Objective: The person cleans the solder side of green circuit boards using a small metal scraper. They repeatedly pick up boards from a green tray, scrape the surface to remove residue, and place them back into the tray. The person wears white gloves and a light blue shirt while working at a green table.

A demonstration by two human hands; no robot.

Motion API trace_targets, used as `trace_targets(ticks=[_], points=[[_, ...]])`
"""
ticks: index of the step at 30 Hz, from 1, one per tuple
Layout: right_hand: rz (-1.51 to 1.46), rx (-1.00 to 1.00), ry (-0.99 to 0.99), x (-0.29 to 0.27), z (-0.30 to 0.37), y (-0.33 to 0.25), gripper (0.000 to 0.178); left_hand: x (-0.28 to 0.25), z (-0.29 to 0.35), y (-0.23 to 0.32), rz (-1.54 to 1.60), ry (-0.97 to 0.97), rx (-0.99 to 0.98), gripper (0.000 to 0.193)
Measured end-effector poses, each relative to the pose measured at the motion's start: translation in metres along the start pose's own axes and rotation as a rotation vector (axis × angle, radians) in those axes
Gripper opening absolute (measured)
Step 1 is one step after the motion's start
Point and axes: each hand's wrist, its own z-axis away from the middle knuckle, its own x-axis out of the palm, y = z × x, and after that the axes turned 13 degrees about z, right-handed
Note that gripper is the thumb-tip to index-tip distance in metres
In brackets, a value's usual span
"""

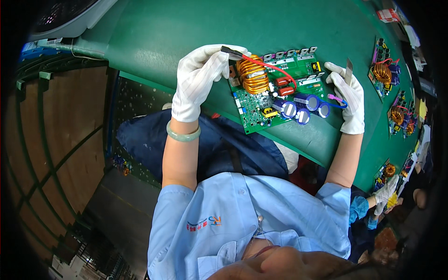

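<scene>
A green circuit board lies tilted on the table in front of me, near its edge. It carries a copper-wound ring coil, several blue capacitors and red block components. In its white glove, my left hand is closed at the board's left side, fingertips on the black-sleeved end of a red wire that arches over the coil. My right hand, also gloved, is closed round a thin flat metal blade-like tool pointing up. Beside that hand, a blue wire with a pink terminal sticks out from the board.
The green table runs away to the right. More boards with coils sit along its right side. At the far right another person's gloved hand is near a board. A grey round-framed device stands upper left, above wooden panels.
</scene>
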Motion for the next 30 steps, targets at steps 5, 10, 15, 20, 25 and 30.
trace_targets(ticks=[5, 10, 15, 20, 25, 30], points=[[0.037, -0.003, -0.011, -0.002, 0.0, 0.002, 0.035, 0.002, -0.001, 0.002, 0.029, -0.01, 0.022, 0.034], [0.035, -0.006, -0.008, -0.001, 0.0, 0.002, 0.036, 0.001, -0.002, -0.005, 0.029, 0.008, 0.047, 0.038], [0.028, 0.008, -0.026, -0.001, 0.002, -0.005, 0.038, 0.002, -0.002, -0.004, 0.028, 0.02, 0.044, 0.038], [-0.001, -0.042, -0.04, -0.001, -0.002, 0.003, 0.038, 0.001, -0.002, -0.003, 0.051, 0.01, 0.058, 0.037], [0.011, -0.036, -0.047, -0.005, -0.002, 0.005, 0.037, -0.004, -0.002, -0.008, 0.113, 0.005, 0.058, 0.037], [0.028, -0.024, -0.039, -0.003, 0.0, 0.001, 0.037, 0.004, -0.002, -0.001, 0.13, 0.036, 0.068, 0.037]])
